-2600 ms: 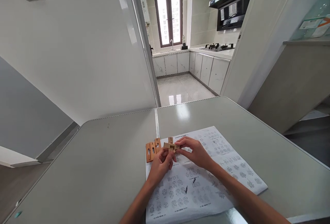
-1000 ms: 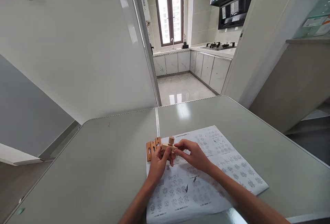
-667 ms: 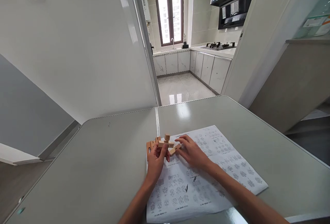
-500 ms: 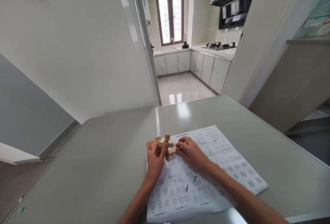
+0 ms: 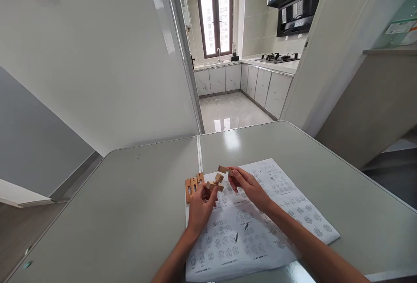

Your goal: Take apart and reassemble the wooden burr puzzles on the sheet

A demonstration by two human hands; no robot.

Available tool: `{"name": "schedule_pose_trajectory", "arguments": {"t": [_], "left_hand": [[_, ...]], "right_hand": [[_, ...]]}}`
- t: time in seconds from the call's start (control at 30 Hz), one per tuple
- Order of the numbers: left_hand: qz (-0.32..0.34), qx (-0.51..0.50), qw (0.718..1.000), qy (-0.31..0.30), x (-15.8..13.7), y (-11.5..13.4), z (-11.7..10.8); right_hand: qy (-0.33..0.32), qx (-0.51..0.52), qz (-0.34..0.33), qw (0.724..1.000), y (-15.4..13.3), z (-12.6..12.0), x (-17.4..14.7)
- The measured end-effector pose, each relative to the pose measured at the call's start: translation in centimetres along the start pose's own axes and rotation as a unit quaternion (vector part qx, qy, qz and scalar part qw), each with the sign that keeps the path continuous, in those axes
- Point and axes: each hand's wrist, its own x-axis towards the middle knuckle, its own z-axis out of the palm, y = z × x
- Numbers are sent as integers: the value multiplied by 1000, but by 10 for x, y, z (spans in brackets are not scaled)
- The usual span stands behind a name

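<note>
My left hand is closed on a small cluster of crossed wooden puzzle pieces, held above the sheet. Between the thumb and fingers of my right hand is a single notched wooden puzzle piece, raised just up and to the right of the cluster and apart from it. Several flat, numbered wooden pieces with slots lie side by side at the sheet's upper left corner, partly behind my left hand. Under both hands spreads a printed paper sheet with rows of puzzle diagrams.
A grey-green table with a pale seam carries the sheet. Past its far edge stand a white panel on the left and a kitchen doorway with white cabinets, a gas hob and a window.
My right hand has lifted its piece up and away from the cluster and turned it. My left hand has tilted the cluster and shifted slightly right.
</note>
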Motion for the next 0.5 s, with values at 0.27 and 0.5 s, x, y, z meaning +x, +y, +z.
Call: {"name": "schedule_pose_trajectory", "arguments": {"t": [0.27, 0.5], "left_hand": [[-19, -53, 997, -58, 2, 2, 0], [-51, -94, 983, -153, 0, 4, -1]], "right_hand": [[34, -15, 1, 999, -8, -1, -2], [20, 31, 10, 999, -5, -5, -1]]}}
